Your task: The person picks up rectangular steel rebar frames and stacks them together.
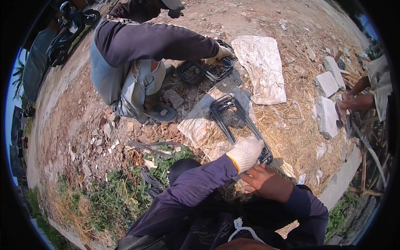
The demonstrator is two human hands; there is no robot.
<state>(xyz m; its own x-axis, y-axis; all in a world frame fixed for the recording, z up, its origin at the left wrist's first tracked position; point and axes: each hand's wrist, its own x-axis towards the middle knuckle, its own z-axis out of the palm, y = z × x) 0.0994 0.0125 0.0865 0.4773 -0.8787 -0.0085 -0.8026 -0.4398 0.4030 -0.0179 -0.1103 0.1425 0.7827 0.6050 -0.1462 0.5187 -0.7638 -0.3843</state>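
Head | gloved left hand point(246, 152) grips rebar stirrup bundle point(235, 121) | bare right hand point(264, 181) beneath, grip unclear

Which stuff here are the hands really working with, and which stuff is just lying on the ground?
Working with:
- left hand in a white glove, resting on the bundle of bent steel rods
- bare right hand, just below that bundle
- co-worker's gloved hand on a second rod bundle

Just lying about:
- white sack
- broken concrete slabs
- dry straw
- parked motorbike
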